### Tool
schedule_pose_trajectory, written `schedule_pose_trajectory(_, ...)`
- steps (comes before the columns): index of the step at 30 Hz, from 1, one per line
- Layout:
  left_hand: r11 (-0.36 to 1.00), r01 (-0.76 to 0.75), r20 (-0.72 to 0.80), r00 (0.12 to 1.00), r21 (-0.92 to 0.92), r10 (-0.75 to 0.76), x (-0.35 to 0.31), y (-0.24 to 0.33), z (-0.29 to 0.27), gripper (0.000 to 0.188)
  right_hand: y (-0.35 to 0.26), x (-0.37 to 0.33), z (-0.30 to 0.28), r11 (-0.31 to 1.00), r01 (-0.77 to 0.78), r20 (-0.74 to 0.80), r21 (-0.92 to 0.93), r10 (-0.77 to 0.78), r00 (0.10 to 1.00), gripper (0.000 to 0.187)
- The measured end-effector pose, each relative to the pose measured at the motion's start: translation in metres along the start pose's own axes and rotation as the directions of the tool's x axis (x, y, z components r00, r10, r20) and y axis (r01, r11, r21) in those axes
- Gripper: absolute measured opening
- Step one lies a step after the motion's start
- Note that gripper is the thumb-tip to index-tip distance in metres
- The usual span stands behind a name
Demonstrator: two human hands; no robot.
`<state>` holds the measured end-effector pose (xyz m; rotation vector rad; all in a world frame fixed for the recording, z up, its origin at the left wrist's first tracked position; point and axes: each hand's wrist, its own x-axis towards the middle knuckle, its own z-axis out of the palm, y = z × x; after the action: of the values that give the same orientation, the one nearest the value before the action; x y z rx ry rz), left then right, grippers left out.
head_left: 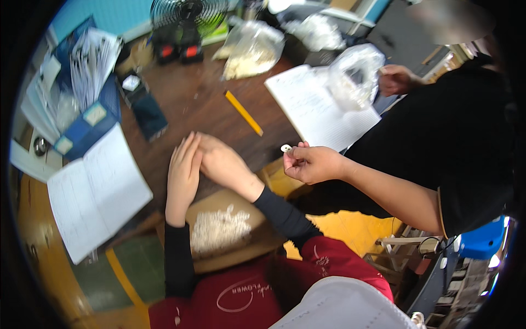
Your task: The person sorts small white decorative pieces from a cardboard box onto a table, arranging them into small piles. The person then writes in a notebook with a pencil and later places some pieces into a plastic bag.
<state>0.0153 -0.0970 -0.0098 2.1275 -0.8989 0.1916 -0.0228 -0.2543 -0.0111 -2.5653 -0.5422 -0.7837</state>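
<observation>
My left hand (185,171) lies on the near edge of the brown table, fingers stretched out and side by side, holding nothing that shows. My right hand (223,162) presses against it, its fingers mostly hidden behind the left one. Below my wrists, a heap of small white pieces (220,230) rests in a cardboard tray (263,241) at my lap. To my right, a person's hand (315,164) pinches a small white piece with dark spots (286,148). That person's other hand (400,80) is by a clear plastic bag (356,77).
A yellow pencil-like stick (244,113) lies on the table (192,98). Around it are an open notebook (307,104), another notebook (101,189), a dark phone-like slab (147,114), a bag of pale pieces (252,52), a blue file box (90,123) and a fan (189,16).
</observation>
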Motion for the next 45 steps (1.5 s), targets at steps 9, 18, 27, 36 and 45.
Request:
schedule_pose_trajectory(9,0.999,0.038,0.021,0.999,0.026,-0.038,0.0,0.001,0.002,0.04,-0.036,-0.021,0.0,0.99,-0.134,-0.097,0.035,0.137,0.986,0.034)
schedule_pose_trajectory(18,0.999,0.025,0.044,0.999,0.049,-0.027,0.001,0.004,-0.004,0.039,-0.064,-0.035,0.001,0.965,-0.251,-0.004,0.081,0.252,0.968,0.039)
schedule_pose_trajectory(27,0.979,0.134,0.095,0.984,0.155,-0.15,-0.003,0.018,-0.008,0.037,-0.149,-0.113,-0.028,0.82,-0.407,0.467,0.401,0.199,0.861,0.046)
schedule_pose_trajectory(36,0.984,0.034,0.026,0.999,0.175,-0.039,-0.001,0.011,-0.004,0.036,-0.102,-0.167,-0.035,0.928,-0.161,0.806,-0.335,0.371,0.461,0.006)
schedule_pose_trajectory(45,0.979,-0.058,0.013,0.998,0.198,0.056,-0.001,0.001,0.0,0.036,-0.082,-0.207,0.013,0.742,-0.279,0.583,-0.609,0.658,0.477,0.008)
